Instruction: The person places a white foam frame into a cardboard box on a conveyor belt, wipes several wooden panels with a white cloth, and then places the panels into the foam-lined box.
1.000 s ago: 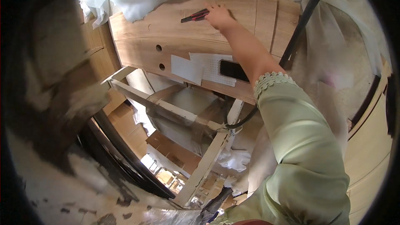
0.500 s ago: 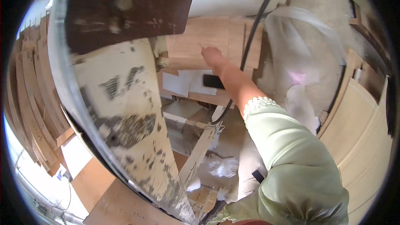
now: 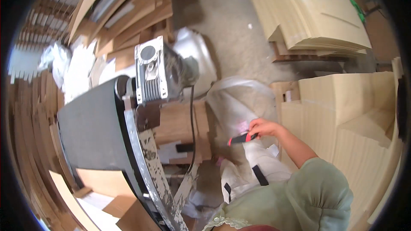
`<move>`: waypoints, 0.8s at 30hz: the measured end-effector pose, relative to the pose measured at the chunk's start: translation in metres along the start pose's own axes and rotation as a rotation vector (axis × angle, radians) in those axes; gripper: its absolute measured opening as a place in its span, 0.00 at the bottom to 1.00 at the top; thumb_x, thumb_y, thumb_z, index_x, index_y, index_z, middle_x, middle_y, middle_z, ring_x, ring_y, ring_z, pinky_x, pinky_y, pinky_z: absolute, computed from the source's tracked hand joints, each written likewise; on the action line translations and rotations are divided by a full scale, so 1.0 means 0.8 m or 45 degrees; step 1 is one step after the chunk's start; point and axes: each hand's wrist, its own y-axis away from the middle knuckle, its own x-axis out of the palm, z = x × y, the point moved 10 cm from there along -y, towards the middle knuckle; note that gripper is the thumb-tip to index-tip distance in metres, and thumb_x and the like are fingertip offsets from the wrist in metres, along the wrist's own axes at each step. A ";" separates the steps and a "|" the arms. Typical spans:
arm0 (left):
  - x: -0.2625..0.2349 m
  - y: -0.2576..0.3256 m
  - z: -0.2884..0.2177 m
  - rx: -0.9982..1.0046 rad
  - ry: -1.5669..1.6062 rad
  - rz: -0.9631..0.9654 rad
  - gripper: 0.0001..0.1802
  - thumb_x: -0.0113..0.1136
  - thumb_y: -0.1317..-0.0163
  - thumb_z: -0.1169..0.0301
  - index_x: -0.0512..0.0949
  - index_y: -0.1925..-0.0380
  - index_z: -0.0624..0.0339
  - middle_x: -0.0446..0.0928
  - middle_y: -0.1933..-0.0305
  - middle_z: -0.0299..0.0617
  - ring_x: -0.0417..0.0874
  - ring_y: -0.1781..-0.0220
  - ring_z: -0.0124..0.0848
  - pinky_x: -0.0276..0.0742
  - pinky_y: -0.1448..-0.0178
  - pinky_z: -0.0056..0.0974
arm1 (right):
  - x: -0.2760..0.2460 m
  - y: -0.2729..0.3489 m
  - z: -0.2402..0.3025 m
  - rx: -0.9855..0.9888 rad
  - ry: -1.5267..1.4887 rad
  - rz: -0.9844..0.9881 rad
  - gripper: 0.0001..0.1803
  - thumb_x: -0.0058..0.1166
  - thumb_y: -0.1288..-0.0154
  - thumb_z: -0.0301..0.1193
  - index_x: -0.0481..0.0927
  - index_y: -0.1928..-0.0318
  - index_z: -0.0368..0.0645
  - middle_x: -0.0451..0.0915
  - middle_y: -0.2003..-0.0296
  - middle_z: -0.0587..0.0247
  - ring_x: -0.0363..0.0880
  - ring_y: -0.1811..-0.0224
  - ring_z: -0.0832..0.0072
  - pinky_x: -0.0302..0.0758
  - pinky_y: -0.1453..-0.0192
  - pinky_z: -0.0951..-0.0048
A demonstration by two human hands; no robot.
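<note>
My right hand (image 3: 262, 127) is closed around a slim red-and-black hand tool (image 3: 239, 139), shaped like a utility knife. It is in front of my light trousers, with the tool's red end directed left. The fingers wrap its near end, so part of it is hidden. Beyond the hand a translucent plastic sheet or bag (image 3: 227, 98) with a pink patch lies on the floor. My left hand is out of view.
A conveyor with a dark belt (image 3: 92, 124) and a grey motor (image 3: 154, 72) stands at left. Brown boards (image 3: 177, 122) carry white paper and a black rectangular item (image 3: 185, 147). A hanging black cable (image 3: 192, 132) passes them. Pale panels (image 3: 308, 13) are stacked at right.
My right hand has come back from over the brown boards towards my body and now holds the red-and-black tool. The view has shifted, bringing in the motor, belt and panel stacks.
</note>
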 end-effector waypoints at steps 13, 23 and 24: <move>-0.060 0.011 0.079 -0.236 -0.438 0.226 0.42 0.73 0.65 0.58 0.64 0.52 0.71 0.73 0.54 0.60 0.74 0.51 0.55 0.70 0.46 0.47 | -0.532 0.262 0.387 -1.402 -0.845 -1.216 0.04 0.51 0.42 0.21 0.75 0.66 0.34 0.76 0.70 0.59 0.75 0.69 0.71 0.76 0.66 0.74; -0.050 0.004 0.074 -0.585 -0.545 0.316 0.41 0.71 0.62 0.56 0.62 0.53 0.68 0.70 0.51 0.58 0.72 0.47 0.50 0.71 0.44 0.45 | -0.585 0.154 0.512 -1.001 0.045 -0.979 0.11 0.42 0.35 0.30 0.72 0.54 0.41 0.71 0.76 0.68 0.69 0.77 0.79 0.69 0.74 0.76; -0.062 0.020 0.083 -0.632 -0.577 0.282 0.40 0.71 0.61 0.56 0.62 0.53 0.68 0.70 0.50 0.57 0.72 0.47 0.50 0.71 0.44 0.45 | -0.534 0.102 0.500 -0.890 0.195 -1.130 0.11 0.40 0.36 0.30 0.73 0.56 0.42 0.70 0.80 0.69 0.68 0.79 0.79 0.67 0.76 0.77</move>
